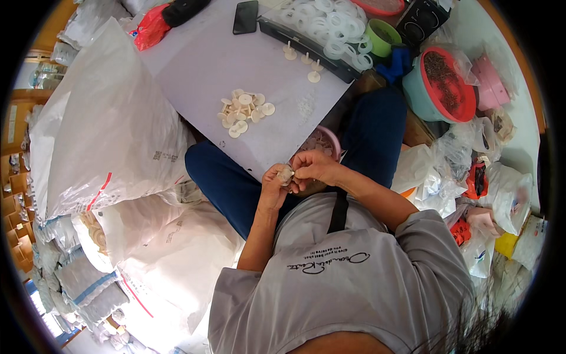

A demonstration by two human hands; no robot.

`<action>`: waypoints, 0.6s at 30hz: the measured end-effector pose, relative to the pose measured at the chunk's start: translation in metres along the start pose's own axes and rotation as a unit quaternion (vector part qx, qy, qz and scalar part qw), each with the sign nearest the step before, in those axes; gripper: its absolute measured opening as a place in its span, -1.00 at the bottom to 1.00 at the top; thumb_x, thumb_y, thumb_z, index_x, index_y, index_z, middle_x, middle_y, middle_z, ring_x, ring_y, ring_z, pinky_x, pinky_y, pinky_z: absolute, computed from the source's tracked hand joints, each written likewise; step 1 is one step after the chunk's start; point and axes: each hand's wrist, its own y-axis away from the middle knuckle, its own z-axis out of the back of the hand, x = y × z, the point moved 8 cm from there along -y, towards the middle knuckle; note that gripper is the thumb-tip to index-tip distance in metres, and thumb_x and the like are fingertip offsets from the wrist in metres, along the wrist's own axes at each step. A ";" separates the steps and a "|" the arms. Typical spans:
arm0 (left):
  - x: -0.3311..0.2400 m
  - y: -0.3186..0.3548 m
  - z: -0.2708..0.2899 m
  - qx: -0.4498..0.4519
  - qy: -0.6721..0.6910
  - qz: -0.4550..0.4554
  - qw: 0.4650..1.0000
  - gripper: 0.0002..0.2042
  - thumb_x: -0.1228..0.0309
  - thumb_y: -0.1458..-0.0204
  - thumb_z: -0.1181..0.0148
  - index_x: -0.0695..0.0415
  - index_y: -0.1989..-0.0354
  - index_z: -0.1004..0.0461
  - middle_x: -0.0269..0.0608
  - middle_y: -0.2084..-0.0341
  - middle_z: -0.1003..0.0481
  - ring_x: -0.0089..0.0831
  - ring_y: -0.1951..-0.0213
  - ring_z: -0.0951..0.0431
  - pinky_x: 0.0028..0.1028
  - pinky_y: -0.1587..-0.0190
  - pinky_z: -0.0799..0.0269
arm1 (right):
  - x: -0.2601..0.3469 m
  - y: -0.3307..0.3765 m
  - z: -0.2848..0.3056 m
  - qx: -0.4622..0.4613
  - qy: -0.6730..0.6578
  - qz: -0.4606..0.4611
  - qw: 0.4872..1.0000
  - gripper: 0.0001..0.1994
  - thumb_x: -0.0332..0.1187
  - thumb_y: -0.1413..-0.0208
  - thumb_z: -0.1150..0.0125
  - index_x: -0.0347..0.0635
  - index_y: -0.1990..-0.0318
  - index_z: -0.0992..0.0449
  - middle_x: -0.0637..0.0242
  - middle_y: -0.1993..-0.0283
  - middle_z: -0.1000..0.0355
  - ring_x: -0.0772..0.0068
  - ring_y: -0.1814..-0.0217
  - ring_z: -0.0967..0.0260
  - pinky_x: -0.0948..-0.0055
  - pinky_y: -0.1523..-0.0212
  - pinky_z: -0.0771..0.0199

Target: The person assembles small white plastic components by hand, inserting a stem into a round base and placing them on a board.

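Note:
Above my lap, close to the near corner of the table, my left hand grips a small round pale piece. My right hand meets it from the right, its thumb and fingers pinched at the edge of the piece. Fingers cover much of it, so its exact kind is unclear. On the table beyond my hands lies a pile of cream discs with short stems. Several more stemmed discs stand farther off by a dark tray edge. A pink bowl with pale bits sits below the table edge beside my right hand.
Many translucent white rings fill the dark-edged tray. A phone lies at the far edge. On the right are a green cup and a red-lined basin with small dark pieces. Large white sacks crowd the left.

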 end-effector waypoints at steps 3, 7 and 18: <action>-0.006 0.000 -0.006 -0.048 -0.047 -0.014 0.998 -0.95 0.51 -0.01 -0.05 0.19 0.37 -0.41 -0.19 0.57 -0.45 -0.47 0.61 -0.46 -0.57 0.58 -0.40 | -0.004 0.000 0.005 -0.023 0.030 0.005 0.999 -0.95 -0.52 0.07 -0.05 -0.30 0.43 -0.35 0.25 0.50 -0.41 0.51 0.56 -0.38 0.61 0.53 -0.39; -0.006 -0.002 -0.010 -0.104 -0.076 -0.041 0.991 -0.96 0.54 -0.02 -0.05 0.21 0.36 -0.40 -0.22 0.60 -0.45 -0.50 0.61 -0.46 -0.59 0.55 -0.40 | -0.012 -0.006 0.016 -0.059 0.052 0.035 0.996 -0.94 -0.52 0.05 -0.05 -0.30 0.39 -0.34 0.25 0.50 -0.40 0.51 0.55 -0.37 0.61 0.53 -0.37; 0.019 -0.010 0.005 -0.074 -0.107 0.007 0.991 -0.94 0.59 0.02 -0.03 0.20 0.37 -0.36 -0.19 0.46 -0.48 -0.45 0.57 -0.52 -0.58 0.56 -0.43 | 0.044 0.000 0.053 -0.249 0.279 0.177 0.910 -0.92 -0.46 0.09 -0.09 -0.29 0.45 -0.38 0.33 0.56 -0.38 0.53 0.53 -0.36 0.55 0.51 -0.33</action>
